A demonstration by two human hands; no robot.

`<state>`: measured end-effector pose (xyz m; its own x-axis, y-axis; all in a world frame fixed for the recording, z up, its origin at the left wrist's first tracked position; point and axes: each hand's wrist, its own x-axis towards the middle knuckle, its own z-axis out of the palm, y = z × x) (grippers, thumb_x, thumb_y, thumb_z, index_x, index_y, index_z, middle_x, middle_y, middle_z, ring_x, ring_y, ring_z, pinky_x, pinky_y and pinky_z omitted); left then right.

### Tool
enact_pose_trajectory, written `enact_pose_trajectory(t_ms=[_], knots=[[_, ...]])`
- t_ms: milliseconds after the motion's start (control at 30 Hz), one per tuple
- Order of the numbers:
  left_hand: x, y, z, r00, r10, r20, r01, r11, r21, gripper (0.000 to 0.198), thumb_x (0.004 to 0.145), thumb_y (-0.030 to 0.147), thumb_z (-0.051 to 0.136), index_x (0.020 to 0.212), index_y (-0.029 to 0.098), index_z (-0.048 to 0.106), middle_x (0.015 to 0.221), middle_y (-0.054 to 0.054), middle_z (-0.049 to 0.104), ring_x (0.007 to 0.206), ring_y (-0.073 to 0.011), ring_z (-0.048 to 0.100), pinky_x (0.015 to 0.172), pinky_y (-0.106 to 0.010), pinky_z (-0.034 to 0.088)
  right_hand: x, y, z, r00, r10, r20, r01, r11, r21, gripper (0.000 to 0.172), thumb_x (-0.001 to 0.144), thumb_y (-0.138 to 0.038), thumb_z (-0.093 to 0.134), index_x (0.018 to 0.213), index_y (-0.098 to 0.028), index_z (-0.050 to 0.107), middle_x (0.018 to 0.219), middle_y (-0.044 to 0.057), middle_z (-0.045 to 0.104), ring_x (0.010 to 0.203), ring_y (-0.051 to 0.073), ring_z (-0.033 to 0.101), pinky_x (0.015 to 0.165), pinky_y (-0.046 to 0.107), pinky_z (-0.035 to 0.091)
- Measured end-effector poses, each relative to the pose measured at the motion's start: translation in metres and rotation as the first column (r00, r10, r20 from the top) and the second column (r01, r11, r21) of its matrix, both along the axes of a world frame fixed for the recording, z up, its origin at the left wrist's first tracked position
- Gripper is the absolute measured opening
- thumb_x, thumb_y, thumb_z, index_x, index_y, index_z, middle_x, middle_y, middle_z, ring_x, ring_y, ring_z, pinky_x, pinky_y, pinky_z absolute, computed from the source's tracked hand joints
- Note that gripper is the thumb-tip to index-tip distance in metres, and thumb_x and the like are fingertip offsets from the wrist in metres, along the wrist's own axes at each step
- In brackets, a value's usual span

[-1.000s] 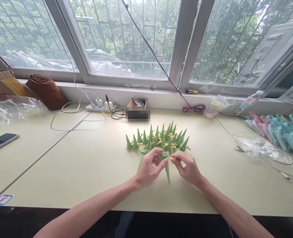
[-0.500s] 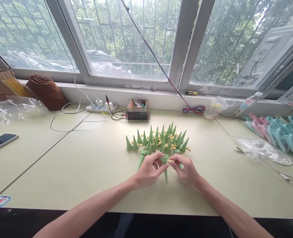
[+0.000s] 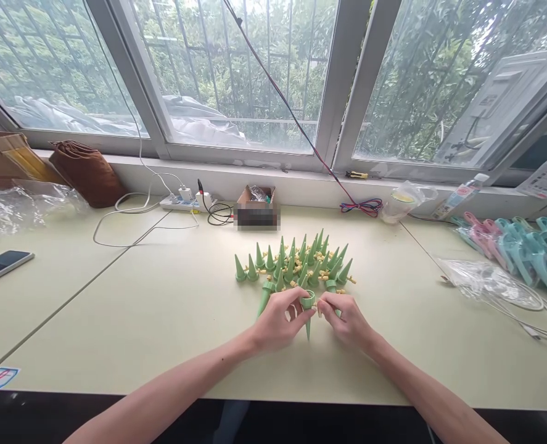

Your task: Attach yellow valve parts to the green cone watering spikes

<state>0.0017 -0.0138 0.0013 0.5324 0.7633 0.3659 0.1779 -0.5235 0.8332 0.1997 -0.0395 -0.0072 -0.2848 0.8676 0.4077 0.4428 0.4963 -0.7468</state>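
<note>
My left hand (image 3: 280, 317) pinches a green plastic spike (image 3: 308, 302) by its round cap, the open ring facing up and the tip pointing down. Close on its right, my right hand (image 3: 347, 317) holds a small yellow piece (image 3: 319, 308) between thumb and fingertips, beside the cap. Whether the yellow piece touches the spike I cannot tell. Behind my hands stand several green cones (image 3: 314, 256) with yellow valves among them. Another green spike (image 3: 264, 298) lies just left of my left hand, partly covered by it.
A small open box (image 3: 257, 213) and a power strip (image 3: 180, 202) stand at the back of the table (image 3: 162, 333). A phone (image 3: 2, 266) lies far left. Teal and pink clamps (image 3: 527, 250), a bagged cable (image 3: 495, 283) and a bottle (image 3: 462, 194) are on the right.
The yellow piece has turned from roughly level to more upright in my right fingers. The spike in my left hand has shifted slightly, its tip now a little further left.
</note>
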Motion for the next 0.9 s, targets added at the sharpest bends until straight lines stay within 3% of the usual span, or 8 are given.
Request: enact_pose_trajectory(t_ms=[100,300,467,567,733,900], knots=[[0.0,0.0,0.001,0.999,-0.01,0.042,0.014,0.997,-0.081,0.019,0.09,0.033,0.065,0.098,0.017,0.058,0.073,0.001,0.056,0.06,-0.0103,0.056,0.054,-0.022,0.049,-0.001,0.0,0.0,1.0,-0.006,-0.004,0.006,1.0,0.005,0.039,0.104,-0.037,0.04,0.072,-0.018,0.054,0.061,-0.001,0.049,0.054,0.012,0.041,0.052,0.025,0.033],[0.001,0.001,0.006,0.99,-0.025,0.141,0.072,0.938,-0.34,0.023,0.091,0.037,0.064,0.099,0.017,0.055,0.067,0.003,0.055,0.053,-0.0092,0.055,0.049,-0.021,0.046,0.001,-0.002,0.002,1.0,0.02,-0.017,-0.019,0.996,0.085,0.02,0.098,-0.037,0.055,0.102,-0.018,0.059,0.071,0.0,0.055,0.057,0.013,0.048,0.053,0.024,0.042],[0.002,0.002,0.006,0.977,-0.037,0.209,0.128,0.888,-0.443,0.026,0.091,0.041,0.064,0.094,0.018,0.052,0.063,0.006,0.051,0.047,-0.0072,0.05,0.044,-0.02,0.042,0.002,-0.001,-0.002,1.0,0.012,0.014,-0.014,0.985,0.169,0.018,0.1,-0.036,0.053,0.101,-0.019,0.06,0.07,0.0,0.055,0.058,0.014,0.049,0.054,0.025,0.042],[0.001,0.002,0.004,0.979,-0.05,0.198,0.134,0.888,-0.441,0.026,0.09,0.04,0.064,0.094,0.018,0.051,0.059,0.008,0.047,0.046,-0.0073,0.049,0.044,-0.019,0.041,0.002,0.001,-0.005,0.999,-0.009,0.038,0.002,0.982,0.191,0.023,0.101,-0.039,0.052,0.094,-0.019,0.061,0.068,0.001,0.055,0.058,0.014,0.047,0.054,0.025,0.039],[0.001,0.0,0.001,0.994,-0.077,0.073,0.093,0.963,-0.252,0.024,0.088,0.036,0.067,0.085,0.016,0.055,0.063,0.004,0.052,0.054,-0.009,0.052,0.051,-0.021,0.045,0.003,0.003,-0.01,0.999,0.014,0.05,-0.021,0.987,0.159,0.038,0.104,-0.037,0.043,0.073,-0.018,0.056,0.06,-0.001,0.051,0.054,0.012,0.043,0.052,0.024,0.033],[0.001,0.0,0.0,0.997,-0.073,0.022,0.076,0.98,-0.185,0.021,0.088,0.034,0.066,0.087,0.016,0.057,0.065,0.002,0.054,0.057,-0.0102,0.055,0.054,-0.022,0.047,0.004,0.003,-0.013,0.998,0.014,0.062,-0.022,0.991,0.13,0.045,0.105,-0.035,0.041,0.063,-0.019,0.046,0.054,-0.003,0.042,0.05,0.011,0.035,0.05,0.025,0.027]])
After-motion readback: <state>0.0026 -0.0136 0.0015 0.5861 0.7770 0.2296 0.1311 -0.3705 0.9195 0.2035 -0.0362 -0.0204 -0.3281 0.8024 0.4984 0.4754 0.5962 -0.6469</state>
